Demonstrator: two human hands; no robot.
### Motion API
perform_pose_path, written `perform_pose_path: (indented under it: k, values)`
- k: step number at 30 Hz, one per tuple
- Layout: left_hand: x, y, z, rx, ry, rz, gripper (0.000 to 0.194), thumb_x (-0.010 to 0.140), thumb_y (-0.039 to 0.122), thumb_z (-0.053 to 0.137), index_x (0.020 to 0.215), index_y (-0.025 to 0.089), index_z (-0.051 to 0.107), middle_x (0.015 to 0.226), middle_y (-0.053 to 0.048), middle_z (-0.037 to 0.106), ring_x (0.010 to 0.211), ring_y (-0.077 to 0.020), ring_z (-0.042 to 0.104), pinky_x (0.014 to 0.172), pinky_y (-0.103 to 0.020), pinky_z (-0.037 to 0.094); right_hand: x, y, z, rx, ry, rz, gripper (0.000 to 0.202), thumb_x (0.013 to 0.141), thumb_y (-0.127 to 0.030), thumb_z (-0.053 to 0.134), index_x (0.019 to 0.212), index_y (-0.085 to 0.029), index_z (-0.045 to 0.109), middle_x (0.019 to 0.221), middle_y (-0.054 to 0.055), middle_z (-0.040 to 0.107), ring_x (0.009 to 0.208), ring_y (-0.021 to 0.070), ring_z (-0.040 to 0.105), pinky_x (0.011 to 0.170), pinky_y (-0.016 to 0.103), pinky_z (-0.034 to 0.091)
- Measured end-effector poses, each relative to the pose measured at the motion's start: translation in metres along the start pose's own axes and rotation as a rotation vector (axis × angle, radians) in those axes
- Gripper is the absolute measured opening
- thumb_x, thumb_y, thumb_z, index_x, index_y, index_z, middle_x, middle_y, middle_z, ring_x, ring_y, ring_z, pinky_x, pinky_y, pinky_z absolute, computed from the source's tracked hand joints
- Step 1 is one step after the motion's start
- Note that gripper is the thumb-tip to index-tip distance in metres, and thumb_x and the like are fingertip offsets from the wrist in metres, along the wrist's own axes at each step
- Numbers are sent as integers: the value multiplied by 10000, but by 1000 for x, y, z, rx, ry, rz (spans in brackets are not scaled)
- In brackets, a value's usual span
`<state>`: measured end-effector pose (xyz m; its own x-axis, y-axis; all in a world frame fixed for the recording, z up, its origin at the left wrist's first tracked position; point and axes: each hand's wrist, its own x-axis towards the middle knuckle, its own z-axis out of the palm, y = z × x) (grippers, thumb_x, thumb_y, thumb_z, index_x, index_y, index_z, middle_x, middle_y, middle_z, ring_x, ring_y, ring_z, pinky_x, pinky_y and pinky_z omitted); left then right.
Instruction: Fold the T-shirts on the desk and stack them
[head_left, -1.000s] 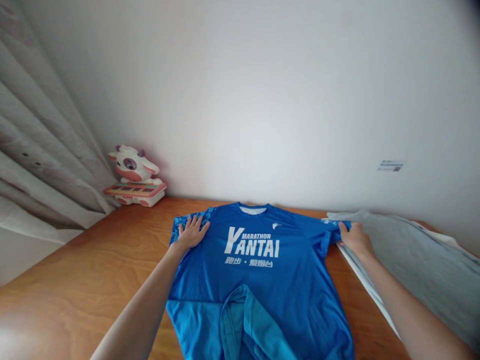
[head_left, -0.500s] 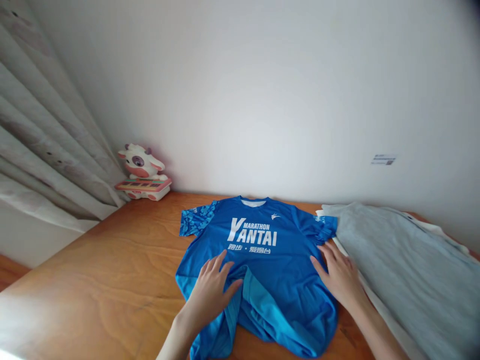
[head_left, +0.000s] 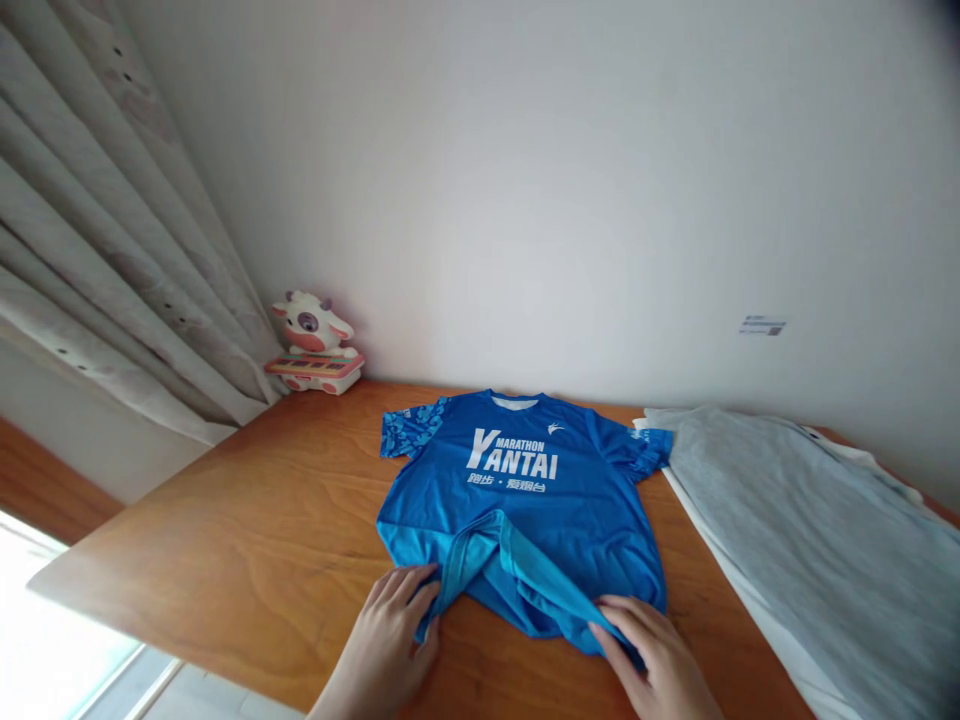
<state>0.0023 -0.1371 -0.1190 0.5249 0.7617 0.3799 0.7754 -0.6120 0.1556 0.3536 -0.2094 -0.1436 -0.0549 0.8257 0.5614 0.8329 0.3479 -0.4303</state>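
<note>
A blue T-shirt (head_left: 525, 500) with white lettering lies front up on the wooden table, its collar toward the wall. Its lower hem is rucked up in the middle, showing the lighter blue cloth. At the hem's left corner, my left hand (head_left: 394, 625) is closed, fingers and thumb pinching the fabric. My right hand (head_left: 645, 650) pinches the hem at the right corner between thumb and fingers. Both sleeves lie spread outward, and the right one touches the grey cloth.
Grey and white garments (head_left: 810, 530) lie on the table's right side. A cow toy with a keyboard (head_left: 319, 350) stands at the back left, beside the curtain (head_left: 112, 230). The wooden table (head_left: 247, 530) meets the wall behind.
Both hands have moved from above the shirt down toward its lower hem and closed on the fabric. The hem has shifted and the folds look different. The view has turned slightly left.
</note>
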Motion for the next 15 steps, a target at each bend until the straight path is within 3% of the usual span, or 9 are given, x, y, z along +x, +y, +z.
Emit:
perform_pose_path:
  k: [4,9,13,15]
  values:
    - [-6,-9,-11,-93,37,-43,281,924,149,462,1012,267,702,1106,-39,770,968,-200,746,867,-300,605,-6,9,-25,151,61,185,284,973,-464,567,1059,-255,740,1026,76,796,914,221,774,796,259,631]
    - [-10,-35,-37,-250,88,-200,248,991,273,455,1134,262,658,962,-24,769,800,-168,743,723,-220,581,-15,21,-56,239,93,337,347,949,-514,578,1099,-245,736,1122,92,779,1022,246,754,861,271,618]
    - [-13,-41,-51,-361,-67,-213,281,1038,360,413,1145,275,658,935,-12,759,802,-164,735,733,-210,565,-30,30,-60,248,74,388,378,957,-546,551,1088,-241,731,1083,106,785,981,247,762,804,273,636]
    - [-17,-40,-50,-349,-164,-191,259,995,450,516,1111,289,682,962,-12,762,854,-185,741,777,-225,572,-40,31,-56,187,75,343,363,978,-534,518,1054,-253,735,1044,93,791,937,230,771,770,259,640]
